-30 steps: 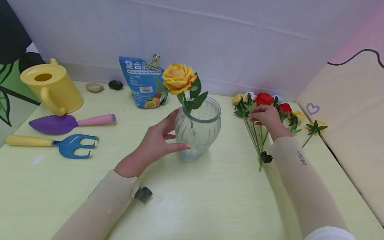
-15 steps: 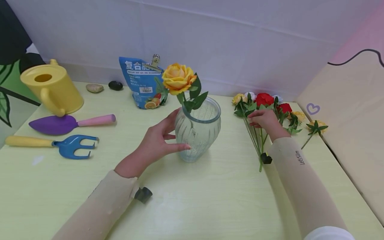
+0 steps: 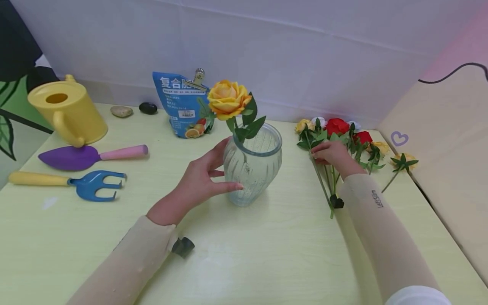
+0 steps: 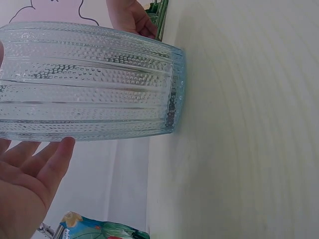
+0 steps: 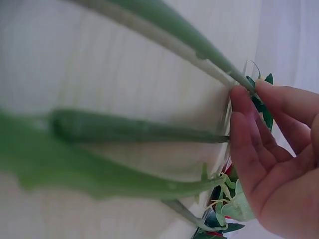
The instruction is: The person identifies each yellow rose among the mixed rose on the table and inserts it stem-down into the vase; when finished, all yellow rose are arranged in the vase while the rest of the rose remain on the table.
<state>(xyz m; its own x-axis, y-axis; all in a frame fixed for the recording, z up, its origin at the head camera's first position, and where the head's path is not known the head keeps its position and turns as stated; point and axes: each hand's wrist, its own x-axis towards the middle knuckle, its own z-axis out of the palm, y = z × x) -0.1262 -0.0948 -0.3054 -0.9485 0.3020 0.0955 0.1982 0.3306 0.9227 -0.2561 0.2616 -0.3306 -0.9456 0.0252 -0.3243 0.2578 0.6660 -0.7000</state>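
Gripping the glass vase (image 3: pixel 257 171) from its left side, our left hand (image 3: pixel 192 180) steadies it in the centre, one yellow rose (image 3: pixel 228 99) standing in it; on the right, our right hand (image 3: pixel 337 157) has moved slightly nearer and leftward and pinches one green stem (image 5: pixel 182 31), so we judge this stem is selected; red flowers (image 3: pixel 337 126) lie farther

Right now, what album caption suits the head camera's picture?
Left hand holding a glass vase with one yellow rose, right hand pinching a green stem among more flowers.
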